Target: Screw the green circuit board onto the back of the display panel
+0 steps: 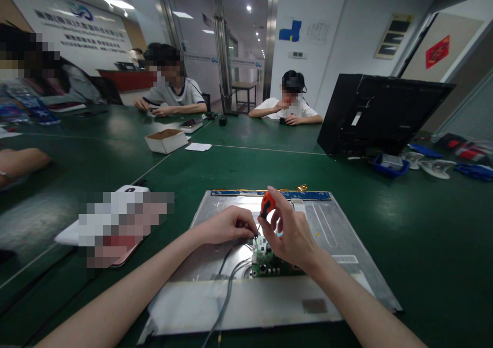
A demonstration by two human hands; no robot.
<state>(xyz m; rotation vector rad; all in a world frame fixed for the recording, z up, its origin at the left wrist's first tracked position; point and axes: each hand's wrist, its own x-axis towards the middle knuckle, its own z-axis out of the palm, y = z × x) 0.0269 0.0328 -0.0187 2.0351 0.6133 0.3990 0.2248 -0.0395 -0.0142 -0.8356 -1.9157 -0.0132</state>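
A flat metal panel point(331, 235) lies on the green table, with a small green circuit board point(262, 259) near its middle. My right hand point(287, 230) holds an orange and black screwdriver point(267, 204) upright, its thin shaft pointing down at the board's upper left corner. Beside the tip, my left hand point(234, 224) pinches something small and dark at that corner; what it is cannot be made out. Grey cables point(228, 296) run from the board's left side over the panel's front edge. A blue circuit strip point(246, 194) spans the panel's far edge.
Left of the panel lie phones point(131, 189) and dark cables. Farther back stand an open white box point(166, 141) and a paper point(198, 147). A black monitor point(381, 112) and a blue tray point(391, 166) are at the right. Several people sit around the table.
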